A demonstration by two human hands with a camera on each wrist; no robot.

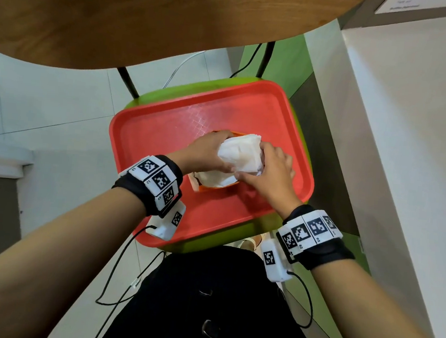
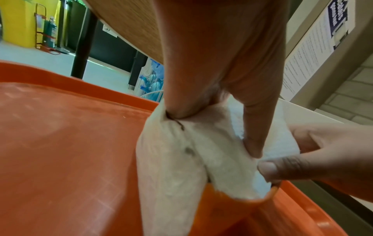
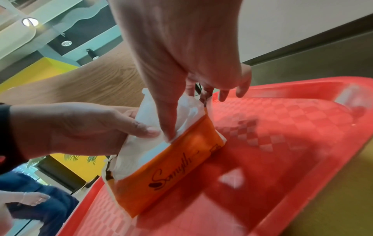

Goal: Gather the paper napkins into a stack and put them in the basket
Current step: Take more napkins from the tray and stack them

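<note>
A bent stack of white paper napkins [image 1: 240, 153] sticks out of a small orange basket [image 1: 216, 188] with dark script on its side [image 3: 171, 172], standing on a red tray [image 1: 165, 137]. My left hand [image 1: 207, 151] grips the stack's left side, thumb and fingers pinching the paper [image 2: 191, 143]. From the right, my right hand [image 1: 267, 170] holds the stack, its thumb pressed on the napkins [image 3: 145, 127] at the basket's rim. The lower part of the stack is hidden inside the basket.
The tray lies on a green chair seat [image 1: 298, 121]. A wooden tabletop [image 1: 149, 14] overhangs the far side on dark legs [image 1: 128, 81]. A white wall [image 1: 408, 131] runs along the right. Cables [image 1: 115, 275] hang from both wrists.
</note>
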